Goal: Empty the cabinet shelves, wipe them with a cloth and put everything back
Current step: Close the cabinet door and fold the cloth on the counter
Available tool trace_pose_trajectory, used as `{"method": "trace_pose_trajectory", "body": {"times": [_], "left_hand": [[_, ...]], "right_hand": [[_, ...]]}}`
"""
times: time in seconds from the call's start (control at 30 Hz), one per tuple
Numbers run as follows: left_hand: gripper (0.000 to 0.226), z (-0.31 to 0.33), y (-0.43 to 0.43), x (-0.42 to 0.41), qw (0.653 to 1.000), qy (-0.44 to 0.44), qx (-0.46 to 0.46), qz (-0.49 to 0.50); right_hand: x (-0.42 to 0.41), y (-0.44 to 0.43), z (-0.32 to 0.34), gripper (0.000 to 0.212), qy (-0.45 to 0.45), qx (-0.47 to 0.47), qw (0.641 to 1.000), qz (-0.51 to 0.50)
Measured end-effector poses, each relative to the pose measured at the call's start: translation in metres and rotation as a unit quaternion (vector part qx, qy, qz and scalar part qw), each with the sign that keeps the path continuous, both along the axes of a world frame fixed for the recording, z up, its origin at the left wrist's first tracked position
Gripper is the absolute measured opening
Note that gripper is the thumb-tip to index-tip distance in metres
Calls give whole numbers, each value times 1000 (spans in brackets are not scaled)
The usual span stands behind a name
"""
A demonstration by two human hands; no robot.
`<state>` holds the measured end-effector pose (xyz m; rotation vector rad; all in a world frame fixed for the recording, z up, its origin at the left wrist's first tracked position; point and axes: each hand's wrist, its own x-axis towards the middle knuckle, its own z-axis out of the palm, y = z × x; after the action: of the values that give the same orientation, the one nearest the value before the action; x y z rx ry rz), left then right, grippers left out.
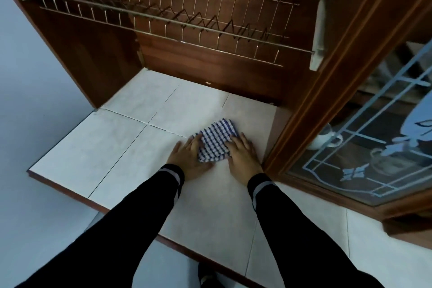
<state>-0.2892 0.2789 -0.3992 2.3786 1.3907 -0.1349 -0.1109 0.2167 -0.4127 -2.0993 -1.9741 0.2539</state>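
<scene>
Your checked cloth (217, 140) lies folded on the pale-lined shelf (105, 147), toward its right side. Your left hand (188, 158) and right hand (243, 158) rest flat with straight fingers, one pressing each side of the cloth and neither gripping it. A wire dish rack (177, 21) hangs above the shelf, and a glass door (374, 147) stands at the shelf's right.

Glass-paned door (374, 138) with pale leaded lines stands off the shelf's (140, 147) right edge. White cup (323, 140) sits behind the glass, handle to the right. Pale tiled floor (350, 241) lies below the front edge. Light blue wall (35, 100) off the left edge. Dark shoe (207, 279) on the floor, blurred.
</scene>
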Motion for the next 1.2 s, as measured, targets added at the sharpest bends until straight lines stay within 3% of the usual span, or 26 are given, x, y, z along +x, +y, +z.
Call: {"method": "trace_pose_trajectory", "body": {"times": [0.2,0.33,0.5,0.73,1.03,1.2], "left_hand": [[117,-12,40,-13,999,-30,2,-34],[117,-17,59,-19,997,-60,-4,-48],[89,-15,83,-22,996,-54,-9,-77],[55,-7,114,-19,988,-22,6,-152],[6,12,149,-49,975,-146,-101,-132],[8,29,160,-71,965,-209,-76,-136]], "right_hand": [[4,24,-2,42,56,8,998,14],[3,34,-1,41,76,-7,997,5],[-3,41,3,48,89,-31,996,-2],[-19,54,12,29,133,-28,986,-99],[-45,68,41,24,188,-85,965,-162],[-67,80,59,21,169,-44,966,-189]]}}
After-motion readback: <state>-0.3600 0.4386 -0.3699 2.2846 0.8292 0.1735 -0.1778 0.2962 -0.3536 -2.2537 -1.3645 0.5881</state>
